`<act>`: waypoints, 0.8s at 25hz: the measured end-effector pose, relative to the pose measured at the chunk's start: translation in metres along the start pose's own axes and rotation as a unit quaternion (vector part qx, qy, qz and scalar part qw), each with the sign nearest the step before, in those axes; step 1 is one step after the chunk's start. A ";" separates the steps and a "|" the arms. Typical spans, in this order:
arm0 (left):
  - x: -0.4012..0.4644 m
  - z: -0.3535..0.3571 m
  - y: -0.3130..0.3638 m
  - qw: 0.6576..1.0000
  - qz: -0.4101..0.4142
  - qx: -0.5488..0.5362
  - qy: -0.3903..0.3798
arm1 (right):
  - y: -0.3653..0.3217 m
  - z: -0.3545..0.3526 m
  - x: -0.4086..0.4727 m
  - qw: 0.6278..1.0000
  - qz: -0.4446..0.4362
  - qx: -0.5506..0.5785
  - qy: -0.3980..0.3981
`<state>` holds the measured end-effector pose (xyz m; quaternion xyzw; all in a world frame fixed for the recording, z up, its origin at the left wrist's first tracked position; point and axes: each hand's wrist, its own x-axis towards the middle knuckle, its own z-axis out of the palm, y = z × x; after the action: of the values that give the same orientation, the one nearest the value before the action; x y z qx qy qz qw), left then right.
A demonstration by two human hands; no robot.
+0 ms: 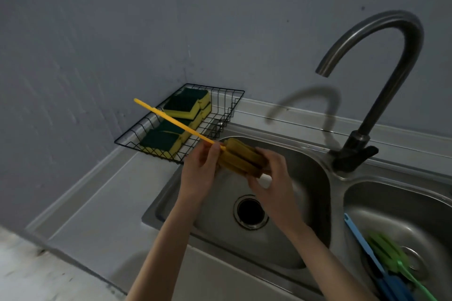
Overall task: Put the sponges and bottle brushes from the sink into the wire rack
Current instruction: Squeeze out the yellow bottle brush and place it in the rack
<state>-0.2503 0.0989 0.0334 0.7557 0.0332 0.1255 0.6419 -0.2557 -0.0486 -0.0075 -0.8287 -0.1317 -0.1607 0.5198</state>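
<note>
Both hands hold a yellow bottle brush (241, 157) over the left sink basin (305, 178). My left hand (200, 173) grips it where the thin handle meets the sponge head. My right hand (269, 178) grips the far end of the head. The handle points up and left across the black wire rack (227, 115) in the corner. Several yellow-and-green sponges (188, 105) lie in the rack. A blue bottle brush (371, 254) and a green bottle brush (391, 252) lie in the right basin (403, 205).
A tall curved steel faucet (381, 85) stands behind the divider between the two basins. The drain hole (250, 211) of the left basin is open. A grey counter (105, 203) runs left of the sink, against a grey wall.
</note>
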 end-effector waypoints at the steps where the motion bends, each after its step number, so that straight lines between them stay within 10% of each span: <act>1: 0.005 -0.008 -0.001 1.000 0.009 0.005 0.002 | -0.002 0.009 0.004 1.000 -0.006 -0.012 0.000; 20: 0.224 -0.082 -0.010 0.990 0.041 0.104 -0.089 | -0.001 0.110 0.194 0.972 0.023 -0.224 -0.060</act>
<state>-0.0515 0.2269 0.0682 0.8272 -0.0416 0.0799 0.5546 -0.0643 0.0615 0.0268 -0.9351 -0.1046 -0.1242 0.3151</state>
